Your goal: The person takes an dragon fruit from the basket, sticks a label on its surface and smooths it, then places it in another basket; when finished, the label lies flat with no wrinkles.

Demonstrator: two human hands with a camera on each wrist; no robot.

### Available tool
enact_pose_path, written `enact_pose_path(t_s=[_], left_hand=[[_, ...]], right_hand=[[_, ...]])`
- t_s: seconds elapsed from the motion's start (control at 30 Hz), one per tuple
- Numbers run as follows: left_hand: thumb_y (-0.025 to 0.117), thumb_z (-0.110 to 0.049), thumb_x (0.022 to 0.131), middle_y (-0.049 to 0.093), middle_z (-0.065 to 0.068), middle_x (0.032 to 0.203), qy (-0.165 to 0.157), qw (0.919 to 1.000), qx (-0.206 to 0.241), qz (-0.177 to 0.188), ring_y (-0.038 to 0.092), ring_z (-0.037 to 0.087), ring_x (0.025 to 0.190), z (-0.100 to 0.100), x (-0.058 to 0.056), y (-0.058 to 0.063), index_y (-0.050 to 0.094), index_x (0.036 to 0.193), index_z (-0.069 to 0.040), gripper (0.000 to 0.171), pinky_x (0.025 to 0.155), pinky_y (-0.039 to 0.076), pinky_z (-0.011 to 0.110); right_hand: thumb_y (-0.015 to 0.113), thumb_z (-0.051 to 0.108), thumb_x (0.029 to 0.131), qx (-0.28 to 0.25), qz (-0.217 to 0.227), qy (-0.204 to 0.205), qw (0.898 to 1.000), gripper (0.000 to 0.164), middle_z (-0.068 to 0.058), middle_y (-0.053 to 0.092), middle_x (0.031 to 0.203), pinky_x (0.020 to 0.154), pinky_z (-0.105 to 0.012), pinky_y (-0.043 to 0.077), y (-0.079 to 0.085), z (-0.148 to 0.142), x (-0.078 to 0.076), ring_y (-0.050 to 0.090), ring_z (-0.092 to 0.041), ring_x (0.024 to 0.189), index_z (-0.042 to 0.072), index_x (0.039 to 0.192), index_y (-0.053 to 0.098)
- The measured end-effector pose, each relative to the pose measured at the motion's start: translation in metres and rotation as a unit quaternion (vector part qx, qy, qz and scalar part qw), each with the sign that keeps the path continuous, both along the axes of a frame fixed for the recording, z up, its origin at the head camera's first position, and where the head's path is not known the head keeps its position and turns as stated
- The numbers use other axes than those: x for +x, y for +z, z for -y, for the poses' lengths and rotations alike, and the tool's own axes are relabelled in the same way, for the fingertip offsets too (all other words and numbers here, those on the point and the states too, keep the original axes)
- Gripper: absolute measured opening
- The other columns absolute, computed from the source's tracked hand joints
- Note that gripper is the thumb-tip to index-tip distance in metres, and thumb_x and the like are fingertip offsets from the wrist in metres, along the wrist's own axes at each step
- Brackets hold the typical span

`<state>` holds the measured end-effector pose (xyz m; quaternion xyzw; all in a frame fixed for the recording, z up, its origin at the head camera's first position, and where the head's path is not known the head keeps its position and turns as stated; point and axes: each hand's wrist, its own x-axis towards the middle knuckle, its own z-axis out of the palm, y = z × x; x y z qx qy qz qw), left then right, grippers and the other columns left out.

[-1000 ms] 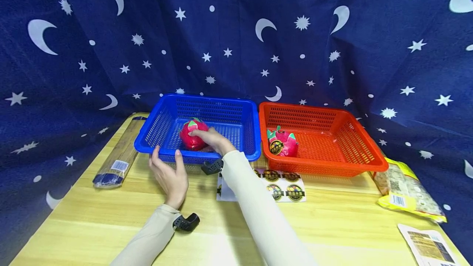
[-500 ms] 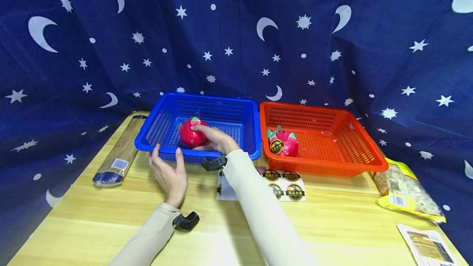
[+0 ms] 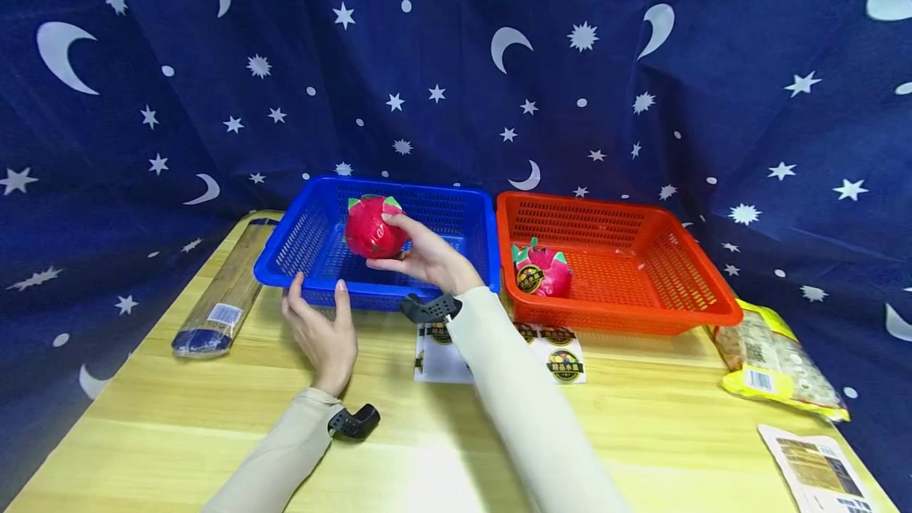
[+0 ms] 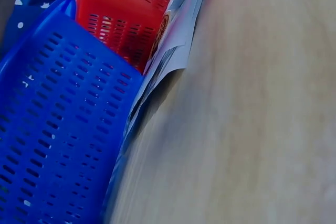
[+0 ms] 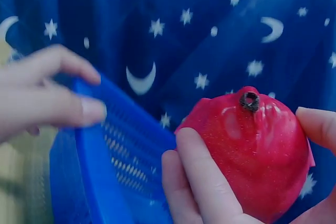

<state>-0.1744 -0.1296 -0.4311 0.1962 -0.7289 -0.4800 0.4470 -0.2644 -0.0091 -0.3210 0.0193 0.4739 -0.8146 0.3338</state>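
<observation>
My right hand holds a red plush dragon fruit with green leaf tips, thumb on one side and fingers on the other. It is raised over the blue basket. In the right wrist view the toy's round red base with a small dark stem loop faces the camera. My left hand is at the basket's front rim, its relaxed fingertips and thumb right at the edge. A second plush dragon fruit, bearing a round black-and-gold sticker, lies in the red basket.
A sheet of round stickers lies on the table before the baskets, partly under my right arm. Left of the blue basket is a long pack of wooden sticks. A yellow food bag and a flat white packet lie at right.
My right hand has lifted the plush dragon fruit from the floor of the blue basket and turned it, uncovering both leaf tips. The left hand has stayed at the rim.
</observation>
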Motion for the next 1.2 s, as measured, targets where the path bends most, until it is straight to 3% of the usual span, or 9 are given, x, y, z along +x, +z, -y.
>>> enact_pose_path(t_s=[0.27, 0.43, 0.57, 0.7, 0.9, 1.07, 1.2], left_hand=[[0.059, -0.038, 0.084, 0.032, 0.024, 0.137, -0.003, 1.0000, 0.000, 0.002, 0.038, 0.042, 0.121, 0.001, 0.000, 0.001, 0.035, 0.133, -0.016, 0.058, 0.100, 0.028, 0.054], [0.058, -0.040, 0.084, 0.031, 0.025, 0.138, -0.008, 0.9999, -0.001, 0.007, 0.037, 0.043, 0.122, 0.000, -0.001, 0.002, 0.035, 0.133, -0.016, 0.059, 0.100, 0.028, 0.055], [0.059, -0.041, 0.083, 0.030, 0.025, 0.137, -0.010, 0.9999, 0.003, 0.011, 0.038, 0.043, 0.121, -0.001, 0.000, 0.003, 0.035, 0.132, -0.017, 0.060, 0.099, 0.029, 0.055], [0.059, -0.040, 0.083, 0.029, 0.025, 0.138, -0.009, 0.9999, 0.007, 0.012, 0.036, 0.042, 0.123, -0.001, 0.002, 0.002, 0.035, 0.132, -0.016, 0.059, 0.101, 0.027, 0.054], [0.058, -0.039, 0.084, 0.029, 0.024, 0.139, -0.011, 0.9999, 0.004, 0.012, 0.033, 0.041, 0.125, 0.000, 0.002, 0.002, 0.034, 0.133, -0.016, 0.059, 0.103, 0.025, 0.054], [0.057, -0.041, 0.084, 0.028, 0.023, 0.140, -0.014, 0.9997, 0.008, 0.017, 0.034, 0.041, 0.125, -0.001, 0.003, 0.001, 0.034, 0.134, -0.017, 0.060, 0.103, 0.024, 0.054], [0.058, -0.040, 0.084, 0.027, 0.023, 0.141, -0.013, 0.9996, 0.014, 0.019, 0.033, 0.041, 0.126, -0.002, 0.003, 0.002, 0.034, 0.134, -0.018, 0.060, 0.103, 0.024, 0.055]], right_hand=[[0.052, 0.024, 0.089, -0.044, -0.055, 0.036, 0.997, 0.045, -0.013, 0.031, 0.137, 0.086, -0.042, 0.048, 0.030, -0.030, 0.042, 0.037, -0.037, 0.124, 0.024, 0.132, 0.037], [0.046, 0.022, 0.090, -0.051, -0.095, 0.070, 0.992, 0.049, -0.014, 0.031, 0.138, 0.091, -0.044, 0.045, 0.033, -0.053, 0.076, 0.043, -0.036, 0.120, 0.022, 0.137, 0.029], [0.044, 0.022, 0.090, -0.045, -0.138, 0.103, 0.984, 0.055, -0.015, 0.031, 0.139, 0.096, -0.049, 0.040, 0.021, -0.071, 0.109, 0.051, -0.028, 0.113, 0.016, 0.140, 0.022], [0.045, 0.021, 0.090, -0.051, -0.154, 0.117, 0.980, 0.064, -0.016, 0.030, 0.139, 0.097, -0.052, 0.039, -0.001, -0.092, 0.147, 0.054, -0.021, 0.110, 0.013, 0.142, 0.008], [0.040, 0.012, 0.090, -0.053, -0.166, 0.125, 0.977, 0.065, -0.013, 0.037, 0.126, 0.085, -0.038, 0.050, -0.034, -0.118, 0.191, 0.058, -0.019, 0.105, 0.006, 0.139, -0.003], [0.040, 0.010, 0.090, -0.075, -0.147, 0.125, 0.978, 0.061, -0.010, 0.036, 0.126, 0.087, -0.037, 0.049, -0.053, -0.131, 0.214, 0.055, -0.020, 0.109, 0.014, 0.140, 0.006], [0.040, 0.010, 0.090, -0.082, -0.150, 0.126, 0.977, 0.048, -0.006, 0.042, 0.126, 0.092, -0.034, 0.047, -0.067, -0.134, 0.226, 0.052, -0.017, 0.113, 0.017, 0.132, 0.019]])
